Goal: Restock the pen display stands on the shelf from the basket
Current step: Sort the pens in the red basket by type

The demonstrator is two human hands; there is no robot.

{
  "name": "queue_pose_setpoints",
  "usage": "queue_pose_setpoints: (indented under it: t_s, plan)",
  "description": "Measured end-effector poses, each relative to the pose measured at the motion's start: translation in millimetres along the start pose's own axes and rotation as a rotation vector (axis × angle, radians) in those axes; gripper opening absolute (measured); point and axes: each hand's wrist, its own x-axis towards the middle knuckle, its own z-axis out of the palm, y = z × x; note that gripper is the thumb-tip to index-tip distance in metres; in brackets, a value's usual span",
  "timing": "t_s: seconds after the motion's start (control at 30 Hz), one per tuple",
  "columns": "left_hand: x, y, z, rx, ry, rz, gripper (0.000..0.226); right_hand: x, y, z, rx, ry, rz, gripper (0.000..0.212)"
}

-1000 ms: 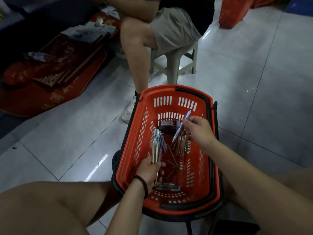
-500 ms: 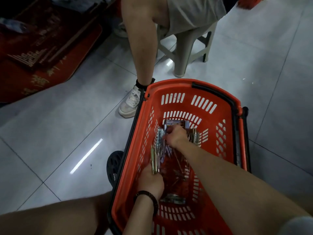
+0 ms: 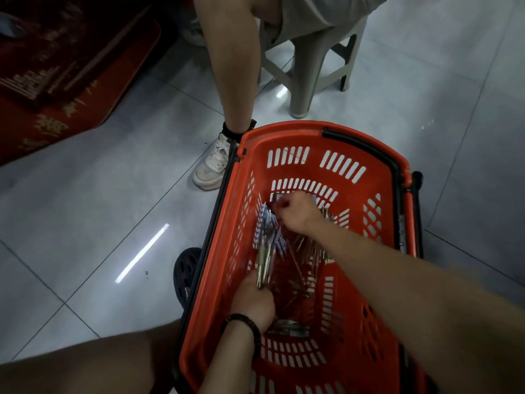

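Down goes the right hand (image 3: 295, 213): a second ago it was up near the rim with a blue pen raised, now it's low at the far end of the orange basket (image 3: 377, 166), and the camera has dipped closer with it.

Head view: the left hand (image 3: 252, 304), black bracelet (image 3: 244, 322) on the wrist, grips a bundle of pens (image 3: 265, 248) by the lower ends, blue-and-white tops fanning out against the basket's left wall. The right hand's fingers are curled right at those tops, just in front of a small box (image 3: 312, 198); whether they pinch a pen, I can't tell. More loose pens (image 3: 308, 248) lie scattered on the basket floor.

Outside, a seated person's white sneaker (image 3: 213, 166) sits beside the basket, with a plastic stool (image 3: 308, 69) behind.

Progress? Early, by my read. This is gathering: no shelf or display stand in sight, stock remaining in the basket, all the placing to come.
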Motion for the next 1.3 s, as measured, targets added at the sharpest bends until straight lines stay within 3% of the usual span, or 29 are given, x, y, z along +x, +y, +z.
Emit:
queue_pose_setpoints:
  t_s: [0.1,0.23,0.33,0.4,0.63,0.77,1.03,1.17,1.3]
  plan:
    - [9,0,5,0.025,-0.067,0.020,0.035,-32,-12,-62,-0.228,0.031,-0.197,0.019]
    - [25,12,29,0.211,-0.110,0.078,0.059,-83,-14,-136,-0.573,0.181,-0.366,0.021]
    - [36,39,56,0.361,-0.151,0.127,0.052,-112,10,-166,-0.719,0.349,-0.382,0.043]
    - [45,57,76,0.427,-0.133,0.133,0.044,-120,34,-171,-0.788,0.376,-0.376,0.056]
    - [98,99,135,0.564,0.003,0.125,0.052,-115,72,-146,-0.795,0.403,-0.428,0.074]
    - [124,97,168,0.647,0.005,0.211,0.059,-107,81,-151,-0.798,0.431,-0.473,0.070]
    - [135,75,171,0.846,0.060,0.348,0.043,-104,93,-151,-0.515,0.538,-0.561,0.059]
    - [131,68,151,0.713,0.098,0.382,0.029,-104,94,-148,-0.524,0.594,-0.567,0.048]
    - [112,31,123,0.421,0.329,0.250,0.028,-107,93,-136,-0.359,0.688,-0.532,0.035]
